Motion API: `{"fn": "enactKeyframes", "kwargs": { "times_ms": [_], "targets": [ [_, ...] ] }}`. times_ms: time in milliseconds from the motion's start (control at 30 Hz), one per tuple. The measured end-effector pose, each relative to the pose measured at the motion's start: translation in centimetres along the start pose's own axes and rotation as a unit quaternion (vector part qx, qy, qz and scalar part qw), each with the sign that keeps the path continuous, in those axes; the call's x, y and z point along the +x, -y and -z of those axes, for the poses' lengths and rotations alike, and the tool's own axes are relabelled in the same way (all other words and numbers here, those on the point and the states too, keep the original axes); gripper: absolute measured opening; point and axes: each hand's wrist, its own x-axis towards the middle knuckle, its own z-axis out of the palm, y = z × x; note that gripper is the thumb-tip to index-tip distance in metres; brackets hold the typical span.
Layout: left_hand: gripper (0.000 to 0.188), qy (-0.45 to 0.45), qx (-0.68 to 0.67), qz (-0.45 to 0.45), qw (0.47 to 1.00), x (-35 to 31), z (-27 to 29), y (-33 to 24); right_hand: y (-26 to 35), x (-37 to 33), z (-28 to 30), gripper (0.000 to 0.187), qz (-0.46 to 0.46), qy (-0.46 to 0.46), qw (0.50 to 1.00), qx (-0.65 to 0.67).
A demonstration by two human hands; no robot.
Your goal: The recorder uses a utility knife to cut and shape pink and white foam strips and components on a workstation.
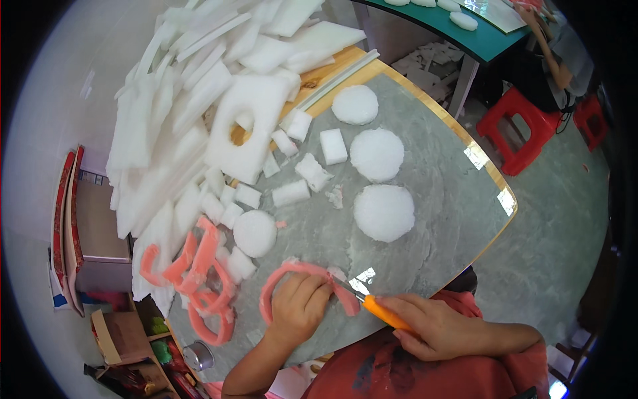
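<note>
A curved pink foam strip (279, 271) arches around my left hand (300, 307) on the grey tabletop near me. The fingers of that hand are curled down and closed on the strip. My right hand (435, 327) grips the orange handle of a craft knife (389, 314). Its thin blade points left and meets the strip close to my left fingertips. More pink foam strips, some ring-shaped, lie in a tangle (211, 286) to the left. A white foam disc (254, 233) sits just beyond my left hand. Farther off are larger white discs (384, 213).
Tall white foam sheets (173, 126) pile up at the far left, one with a round hole. White foam blocks (291, 193) lie scattered mid-table. A metal tin (198, 356) stands at the near left edge. Another person sits at a green table (438, 23) by a red stool (518, 130).
</note>
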Motion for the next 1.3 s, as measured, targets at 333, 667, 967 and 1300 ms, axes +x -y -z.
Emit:
{"fn": "enactKeyframes", "kwargs": {
  "times_ms": [333, 667, 967, 1300],
  "targets": [
    [0.021, -0.030, 0.030, 0.003, 0.999, -0.2, 0.0, 0.0, 0.3, 0.5, -0.5, 0.057, 0.010, -0.002, 0.999, -0.042],
    [0.020, -0.023, 0.027, 0.000, 0.999, -0.3, -0.2, -0.1, 0.6, 0.7, -0.3, 0.057, -0.016, 0.013, 0.998, -0.062],
    [0.022, -0.009, 0.022, 0.008, 1.000, 0.1, 0.3, -0.4, 1.5, 1.6, 0.3, 0.055, -0.055, 0.039, 0.995, -0.073],
    [0.021, -0.019, 0.030, 0.003, 0.999, 0.2, -0.1, -0.3, 1.0, 2.8, -0.5, 0.050, -0.030, 0.004, 0.996, -0.085]
  ]
}}
